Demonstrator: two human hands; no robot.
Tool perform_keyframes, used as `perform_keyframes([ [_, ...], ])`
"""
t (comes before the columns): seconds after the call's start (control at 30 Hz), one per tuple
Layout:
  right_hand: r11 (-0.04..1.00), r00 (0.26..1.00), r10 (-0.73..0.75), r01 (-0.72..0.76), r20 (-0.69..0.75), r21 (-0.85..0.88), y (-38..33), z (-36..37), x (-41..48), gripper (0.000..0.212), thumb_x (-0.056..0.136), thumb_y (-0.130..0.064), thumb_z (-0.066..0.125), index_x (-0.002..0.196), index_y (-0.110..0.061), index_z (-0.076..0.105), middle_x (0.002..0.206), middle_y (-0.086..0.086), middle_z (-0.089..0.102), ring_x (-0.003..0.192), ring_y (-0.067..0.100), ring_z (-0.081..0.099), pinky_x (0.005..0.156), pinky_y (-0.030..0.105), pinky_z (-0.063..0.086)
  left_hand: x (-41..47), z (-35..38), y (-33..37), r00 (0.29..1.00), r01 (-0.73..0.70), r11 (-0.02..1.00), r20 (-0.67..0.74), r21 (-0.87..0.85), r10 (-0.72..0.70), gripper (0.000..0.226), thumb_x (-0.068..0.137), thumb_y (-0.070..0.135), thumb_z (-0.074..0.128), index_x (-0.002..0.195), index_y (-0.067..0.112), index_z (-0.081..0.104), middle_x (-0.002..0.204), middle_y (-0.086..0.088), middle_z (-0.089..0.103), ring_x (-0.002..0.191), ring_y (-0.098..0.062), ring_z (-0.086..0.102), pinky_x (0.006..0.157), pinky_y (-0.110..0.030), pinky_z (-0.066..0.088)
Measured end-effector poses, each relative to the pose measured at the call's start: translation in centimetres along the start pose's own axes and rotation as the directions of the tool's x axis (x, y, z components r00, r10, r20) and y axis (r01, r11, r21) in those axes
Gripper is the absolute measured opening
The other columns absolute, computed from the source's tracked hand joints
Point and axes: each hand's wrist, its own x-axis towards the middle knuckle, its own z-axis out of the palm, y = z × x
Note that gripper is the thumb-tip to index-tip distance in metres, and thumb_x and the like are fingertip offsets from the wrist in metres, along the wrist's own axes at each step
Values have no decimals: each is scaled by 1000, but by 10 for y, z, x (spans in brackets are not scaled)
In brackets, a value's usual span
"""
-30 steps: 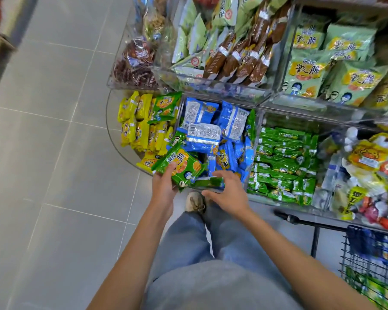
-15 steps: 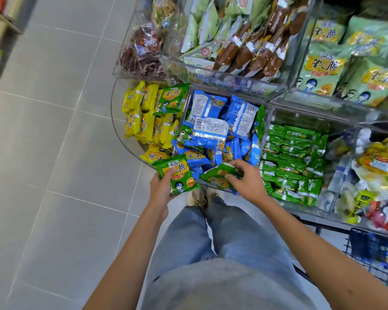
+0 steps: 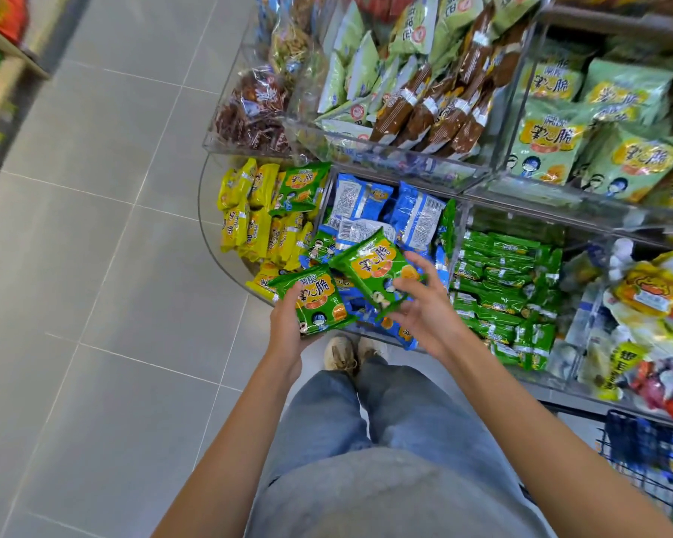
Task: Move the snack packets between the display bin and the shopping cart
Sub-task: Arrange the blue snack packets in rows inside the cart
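Left hand (image 3: pixel 288 330) fingers clamped round one glossy, crinkly green packet (image 3: pixel 313 300); right hand (image 3: pixel 424 310) fingers, loosely curled, pinched a second packet (image 3: pixel 373 266). We saw both over the clear plastic display bin (image 3: pixel 207 234), edges touching.

A clear two-tier display stand (image 3: pixel 478 196) is standing on a grey tiled floor (image 3: pixel 94 266). In its lower tier, blue packets (image 3: pixel 416 215) are lying heaped in one compartment. Just left of the blue packets, yellow packets (image 3: pixel 245 223) are filling the curved end compartment, with one green packet (image 3: pixel 302 188) resting on them. Just right of the blue packets, slim green packets (image 3: pixel 498 266) are lying stacked. Further right, bright mixed pouches (image 3: pixel 653 289) are piling up. Above the blue packets, brown packets (image 3: pixel 436 110) are leaning in the upper tier. A shopping cart (image 3: pixel 638 452) is standing on the floor, well to the lower right of the blue packets.
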Motion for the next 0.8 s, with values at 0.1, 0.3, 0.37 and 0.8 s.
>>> perform_keyframes([
  [0.1,976,1000,-28,30,9,-218,13,24,-7,25,84,1,61,91,-22,53,84,4,64,64,18,63,57,25,56,-9,6,5,987,-4,999,160,-40,10,39,84,56,50,109,28,62,95,3,75,85,-13,70,68,-33,54],
  [0.3,741,943,-329,290,49,-606,24,38,6,5,86,-16,65,85,-21,63,82,-9,62,75,2,56,71,20,44,-11,5,9,993,-88,996,85,10,87,44,80,26,70,122,21,57,105,-5,71,82,-15,70,58,-28,56],
  [0.37,496,878,-475,319,55,-808,17,31,24,17,89,-23,60,105,-18,61,105,0,60,100,10,54,87,32,42,-7,-1,10,996,-81,997,45,4,81,47,79,25,71,124,19,55,109,-6,70,88,-17,69,59,-29,56],
  [0.8,31,779,-532,410,333,-911,-4,17,52,71,74,-24,65,138,-16,37,131,9,43,120,24,38,102,37,31,8,-18,14,994,-84,996,-75,17,85,30,79,25,72,105,26,58,91,3,72,76,-11,70,52,-23,54],
])
